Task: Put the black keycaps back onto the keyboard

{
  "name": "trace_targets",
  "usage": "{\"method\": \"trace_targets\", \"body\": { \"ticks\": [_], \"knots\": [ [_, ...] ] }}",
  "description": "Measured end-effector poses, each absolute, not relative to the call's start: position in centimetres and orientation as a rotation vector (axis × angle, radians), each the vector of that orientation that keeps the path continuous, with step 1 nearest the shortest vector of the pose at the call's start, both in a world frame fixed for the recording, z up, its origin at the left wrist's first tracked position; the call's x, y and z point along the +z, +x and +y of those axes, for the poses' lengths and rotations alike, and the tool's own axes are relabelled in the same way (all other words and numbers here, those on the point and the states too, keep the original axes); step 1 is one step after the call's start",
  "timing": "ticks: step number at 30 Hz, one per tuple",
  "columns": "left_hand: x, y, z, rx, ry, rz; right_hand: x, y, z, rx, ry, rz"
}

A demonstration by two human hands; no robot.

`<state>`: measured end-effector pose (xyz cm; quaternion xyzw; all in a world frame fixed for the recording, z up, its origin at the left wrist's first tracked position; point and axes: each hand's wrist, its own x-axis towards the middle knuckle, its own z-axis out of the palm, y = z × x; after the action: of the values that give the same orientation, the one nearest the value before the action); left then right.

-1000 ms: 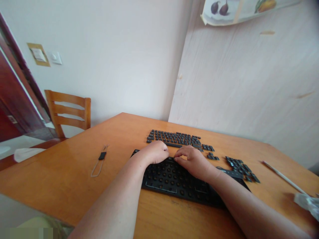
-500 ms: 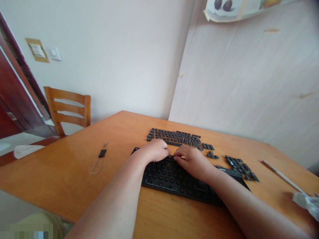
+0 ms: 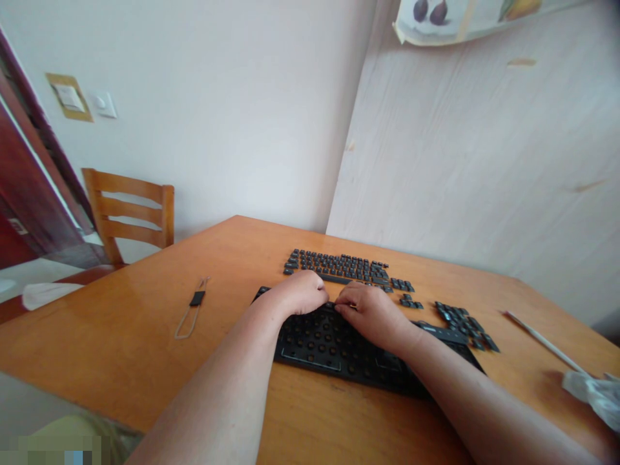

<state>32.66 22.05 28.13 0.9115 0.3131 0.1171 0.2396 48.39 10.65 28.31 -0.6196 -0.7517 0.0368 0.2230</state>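
A black keyboard [image 3: 314,358] with its keycaps off lies before me, its rows of bare key posts showing. My left hand [image 3: 306,292] is curled at its far edge, fingers bent down and fingertips partly hidden. Close beside it, my right hand [image 3: 365,309] is closed at the same edge, thumb on the near side and fingers bent over. Whether a small part sits between the fingertips cannot be seen. Beyond the hands, loose black keycaps [image 3: 339,265] are laid out in keyboard order, with another group of keycaps [image 3: 462,323] to the right.
A wire keycap puller [image 3: 196,300] with a black middle lies left on the wooden table [image 3: 145,323]. To the right are a thin stick-like brush or pencil [image 3: 537,339] and crumpled clear plastic [image 3: 593,394]. A wooden chair [image 3: 130,210] stands past the left edge.
Both hands stay at the keyboard's far edge with almost no movement. The whole view has shifted slightly; nothing is visibly taken up or let go.
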Motion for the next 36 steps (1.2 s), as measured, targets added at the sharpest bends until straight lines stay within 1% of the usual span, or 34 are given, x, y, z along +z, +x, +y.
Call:
{"method": "trace_targets", "body": {
  "ticks": [9, 36],
  "knots": [
    [28.48, 32.70, 21.91, 0.252, 2.547, 0.884, 28.37, 48.12, 10.53, 0.075, -1.753, -2.077],
    [28.36, 32.80, 21.87, 0.239, 2.544, 0.885, 29.03, 47.42, 10.48, 0.035, -1.893, -2.105]
  ]
}}
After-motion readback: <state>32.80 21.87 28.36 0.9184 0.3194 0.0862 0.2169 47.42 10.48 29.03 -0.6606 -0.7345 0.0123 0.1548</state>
